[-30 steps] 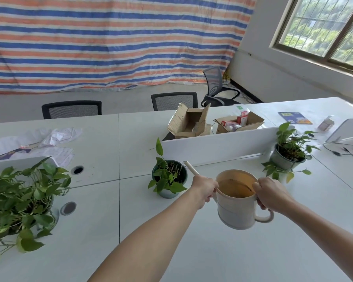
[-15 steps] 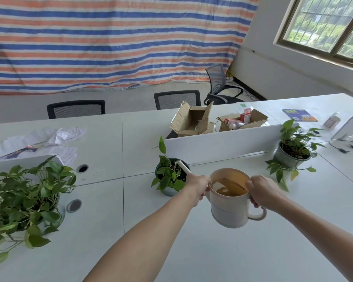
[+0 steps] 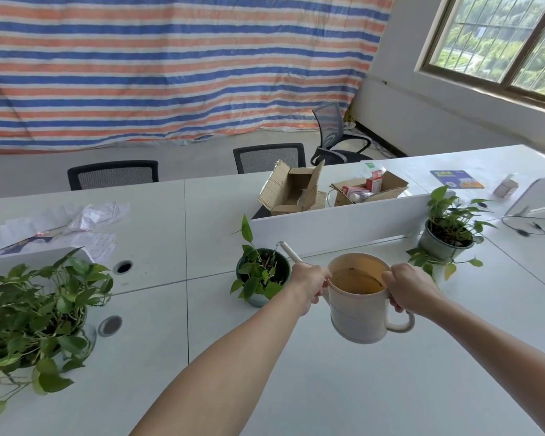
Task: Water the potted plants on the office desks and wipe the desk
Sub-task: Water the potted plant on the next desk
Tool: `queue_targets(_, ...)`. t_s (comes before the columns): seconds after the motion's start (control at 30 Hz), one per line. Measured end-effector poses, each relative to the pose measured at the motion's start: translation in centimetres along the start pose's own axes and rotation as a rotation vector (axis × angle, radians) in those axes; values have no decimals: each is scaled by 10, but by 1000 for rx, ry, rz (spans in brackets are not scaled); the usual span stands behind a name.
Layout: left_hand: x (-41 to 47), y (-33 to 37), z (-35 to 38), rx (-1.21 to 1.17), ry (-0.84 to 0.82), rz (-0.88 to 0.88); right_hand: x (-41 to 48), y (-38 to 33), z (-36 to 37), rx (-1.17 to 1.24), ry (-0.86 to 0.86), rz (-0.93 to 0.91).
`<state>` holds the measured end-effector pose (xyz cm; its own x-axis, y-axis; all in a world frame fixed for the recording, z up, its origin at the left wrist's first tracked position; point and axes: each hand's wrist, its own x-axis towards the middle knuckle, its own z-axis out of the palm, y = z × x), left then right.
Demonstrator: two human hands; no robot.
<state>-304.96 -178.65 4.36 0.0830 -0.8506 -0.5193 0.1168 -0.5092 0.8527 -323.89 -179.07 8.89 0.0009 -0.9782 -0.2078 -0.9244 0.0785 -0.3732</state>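
- Two hands share the watering can (image 3: 356, 313). The right hand (image 3: 411, 289) is curled round the top of its loop handle, and the left hand (image 3: 309, 283) grips the base of the thin spout (image 3: 290, 253).
- Over the last second the can has been carried forward and tipped towards the left hand. The spout tip was beside the pot's rim. It now hangs over the soil of the middle potted plant (image 3: 261, 275), just ahead of the left knuckles, and a small thread of water shows at the tip.
- I judge that the pour into this pot has only just begun. The other plants and the wiping are probably still to do.
- The can is pale beige, mug-shaped and open-topped, and it is held clear of the desk (image 3: 328, 388). The brownish water (image 3: 356, 281) inside sits below the rim.
- The middle plant is sparse. It has a few green leaves and one tall stem in a round dark-green pot.
- The right potted plant (image 3: 447, 234) stands beyond the right hand in a grey pot, well apart from the can.
- The big leafy plant (image 3: 35, 316) sits far out past the left forearm.
- No cloth is visible anywhere near the hands.
- With an open top, tipping the can too steeply could slop water onto the desk.
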Motion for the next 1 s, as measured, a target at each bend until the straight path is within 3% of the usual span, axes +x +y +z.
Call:
queue_targets(0.47,-10,-12,0,77,-33,-67,-16,13,6,-2,-41,17)
queue_targets(1.0,-9,-9,-32,20,96,-49,-3,-25,18,20,-62,-42)
